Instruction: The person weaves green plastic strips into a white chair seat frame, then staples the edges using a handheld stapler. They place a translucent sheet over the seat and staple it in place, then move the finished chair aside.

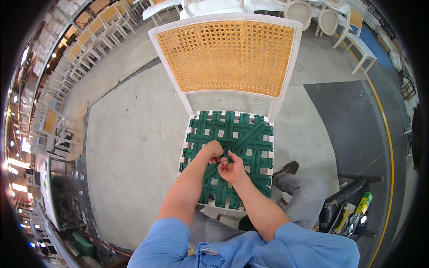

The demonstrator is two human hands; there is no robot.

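A chair with a pale frame and a cane back [228,58] stands in front of me, its seat woven from green webbing straps [214,127]. A diagonal green strap [250,136] crosses the weave from the far right corner toward my hands. My left hand [213,149] is closed at the seat's middle, knuckles up, fingers curled down on the strap. Just right of it, my right hand [232,169] is turned partly palm up, fingers curled and thumb raised, pinching at the webbing. The fingertips partly hide the gripped part. Another strap [260,185] slants across the near right corner.
Rows of similar chairs [96,29] line the left and far side. A pale chair [357,40] stands at the far right. Beside my leg, a black seat or stool [344,196] carries tools and a green-yellow box [364,202]. A yellow line [388,134] runs along the floor.
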